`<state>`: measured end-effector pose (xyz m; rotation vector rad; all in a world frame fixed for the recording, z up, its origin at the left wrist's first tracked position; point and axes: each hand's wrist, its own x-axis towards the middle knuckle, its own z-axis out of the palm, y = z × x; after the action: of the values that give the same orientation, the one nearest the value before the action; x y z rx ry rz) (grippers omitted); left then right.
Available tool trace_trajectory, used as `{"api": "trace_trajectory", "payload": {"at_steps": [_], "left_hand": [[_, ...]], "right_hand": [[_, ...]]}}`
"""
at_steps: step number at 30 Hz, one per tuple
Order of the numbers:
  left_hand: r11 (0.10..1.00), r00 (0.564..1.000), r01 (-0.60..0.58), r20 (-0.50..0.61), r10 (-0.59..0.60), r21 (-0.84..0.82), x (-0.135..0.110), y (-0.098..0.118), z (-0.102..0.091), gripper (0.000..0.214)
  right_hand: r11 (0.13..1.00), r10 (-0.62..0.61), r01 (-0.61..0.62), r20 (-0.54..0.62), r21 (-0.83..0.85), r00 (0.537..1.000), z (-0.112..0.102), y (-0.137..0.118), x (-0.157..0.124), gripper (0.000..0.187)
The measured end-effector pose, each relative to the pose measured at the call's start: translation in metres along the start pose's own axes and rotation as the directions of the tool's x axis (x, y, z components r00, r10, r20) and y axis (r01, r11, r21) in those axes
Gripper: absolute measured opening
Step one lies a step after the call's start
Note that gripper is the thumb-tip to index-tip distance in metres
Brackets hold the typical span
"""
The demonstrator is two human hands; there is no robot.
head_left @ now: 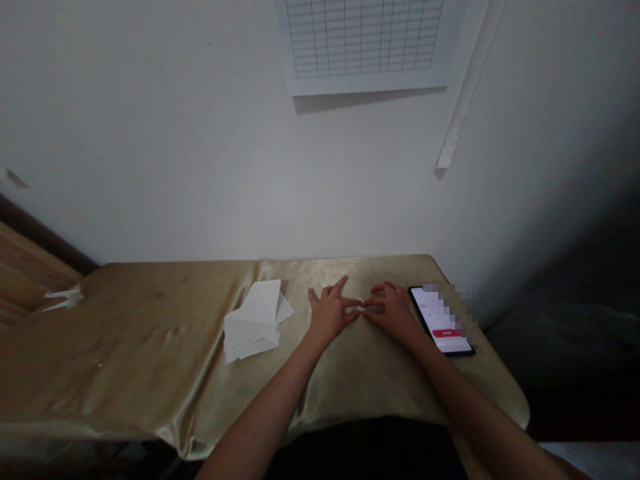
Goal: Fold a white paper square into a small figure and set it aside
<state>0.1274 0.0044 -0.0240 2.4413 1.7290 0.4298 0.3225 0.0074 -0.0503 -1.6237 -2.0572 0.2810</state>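
My left hand (331,311) lies on the gold tablecloth (150,333) with its fingers spread, holding nothing. My right hand (393,310) rests beside it, fingers curved and apart, palm down. The fingertips of the two hands touch at the middle. A stack of white paper napkins (256,320) lies just left of my left hand. A phone (441,319) with a lit screen lies flat just right of my right hand.
The table stands against a white wall. A sheet with a printed grid (365,40) hangs on the wall above. A white strip (463,113) hangs at the right. Scraps of white paper (63,298) lie at the table's far left.
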Motion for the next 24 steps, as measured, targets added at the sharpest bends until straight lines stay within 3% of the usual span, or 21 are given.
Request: {"api": "trace_trajectory", "payload": {"at_steps": [5,17,24], "left_hand": [[1.000,1.000,0.022,0.021,-0.022,0.017,0.0008,-0.0006,0.0007,0.034],[0.994,0.994,0.100,0.040,-0.099,-0.033,0.0007,-0.0020,0.0051,0.051],[0.992,1.000,0.012,0.014,-0.011,-0.122,0.0018,-0.0009,0.0055,0.029]], "right_hand": [[0.998,0.057,-0.057,0.022,-0.002,0.998,-0.0013,-0.0026,-0.0022,0.022],[0.999,0.032,-0.028,0.101,-0.042,0.994,0.0024,-0.0032,-0.0017,0.038],[1.000,0.013,-0.010,0.113,-0.023,0.994,0.0019,0.0001,-0.0017,0.035]]}}
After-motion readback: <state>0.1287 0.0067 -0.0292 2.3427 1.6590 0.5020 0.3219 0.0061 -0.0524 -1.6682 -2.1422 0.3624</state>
